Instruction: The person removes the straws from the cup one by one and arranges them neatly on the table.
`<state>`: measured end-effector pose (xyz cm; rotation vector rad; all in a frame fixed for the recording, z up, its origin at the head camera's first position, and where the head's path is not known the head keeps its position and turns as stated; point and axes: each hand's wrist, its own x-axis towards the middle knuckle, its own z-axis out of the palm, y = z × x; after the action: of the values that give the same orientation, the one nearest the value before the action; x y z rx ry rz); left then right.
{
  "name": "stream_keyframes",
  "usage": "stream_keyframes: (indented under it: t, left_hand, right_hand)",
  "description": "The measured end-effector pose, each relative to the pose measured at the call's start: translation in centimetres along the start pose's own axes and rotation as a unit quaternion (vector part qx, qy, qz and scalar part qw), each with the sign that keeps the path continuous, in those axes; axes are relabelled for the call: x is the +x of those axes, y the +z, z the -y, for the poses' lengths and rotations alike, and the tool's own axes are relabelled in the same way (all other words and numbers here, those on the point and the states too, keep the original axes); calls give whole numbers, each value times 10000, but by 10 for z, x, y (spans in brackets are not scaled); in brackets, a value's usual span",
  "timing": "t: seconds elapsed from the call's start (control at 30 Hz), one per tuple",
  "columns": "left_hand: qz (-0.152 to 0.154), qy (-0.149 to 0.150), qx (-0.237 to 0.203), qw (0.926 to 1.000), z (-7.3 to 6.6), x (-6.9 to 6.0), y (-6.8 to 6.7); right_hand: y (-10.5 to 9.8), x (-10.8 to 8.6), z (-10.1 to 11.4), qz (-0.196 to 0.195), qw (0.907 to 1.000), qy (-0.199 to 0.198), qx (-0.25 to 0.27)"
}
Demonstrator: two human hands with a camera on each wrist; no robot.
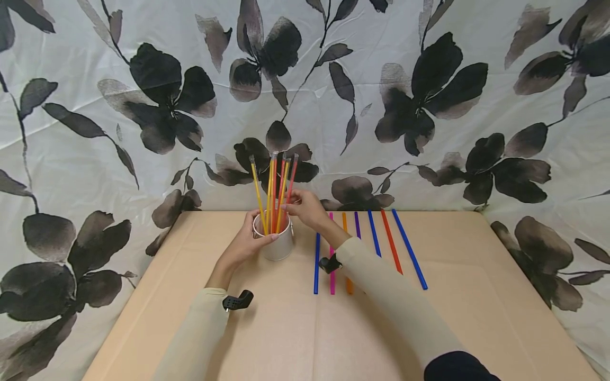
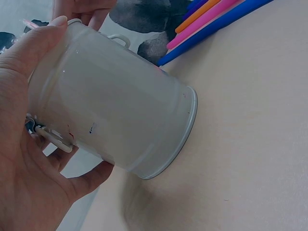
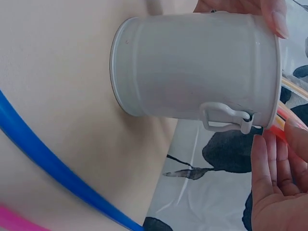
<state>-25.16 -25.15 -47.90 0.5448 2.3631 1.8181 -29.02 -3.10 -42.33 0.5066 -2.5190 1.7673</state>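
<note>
A pale grey-white metal pail (image 1: 278,247) with small side handles stands upright near the table's back edge. Several long, thin yellow sticks (image 1: 258,193) and red sticks (image 1: 294,172) rise out of it, straw-like, with clear-looking upper ends. My left hand (image 1: 245,241) grips the pail's near left side, its thumb along the rim; the left wrist view shows fingers spread around the wall. At the pail's right rim, my right hand (image 1: 307,209) pinches a red stick (image 3: 278,132) between thumb and fingers. The stick's lower end is hidden inside the pail.
To the right, a spaced row of sticks lies on the tan table (image 1: 267,338): blue (image 1: 316,264), pink (image 1: 332,283), orange (image 1: 349,286), purple (image 1: 357,225), red (image 1: 391,241) and more blue (image 1: 410,248). My right forearm crosses above some. A floral cloth (image 1: 352,174) hangs behind.
</note>
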Motion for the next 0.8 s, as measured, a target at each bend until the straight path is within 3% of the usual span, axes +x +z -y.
stream_keyframes:
  t: [0.23, 0.37, 0.57, 0.7, 0.8]
  left_hand:
    - [69, -70, -66, 9999, -2, 0, -1]
    - [140, -118, -139, 9997, -11, -3, 0]
    - [219, -109, -188, 9995, -29, -12, 0]
    - [228, -129, -114, 9996, -32, -14, 0]
    - [245, -183, -122, 9995, -32, -13, -1]
  right_hand:
    - [-7, -5, 6, 69, 9999, 44, -121]
    - [-11, -7, 10, 45, 10000, 22, 8]
    - [-16, -8, 13, -275, 9974, -286, 603]
    - [-20, -7, 17, -493, 9911, -443, 1153]
    - [-25, -9, 22, -588, 9887, -562, 1258]
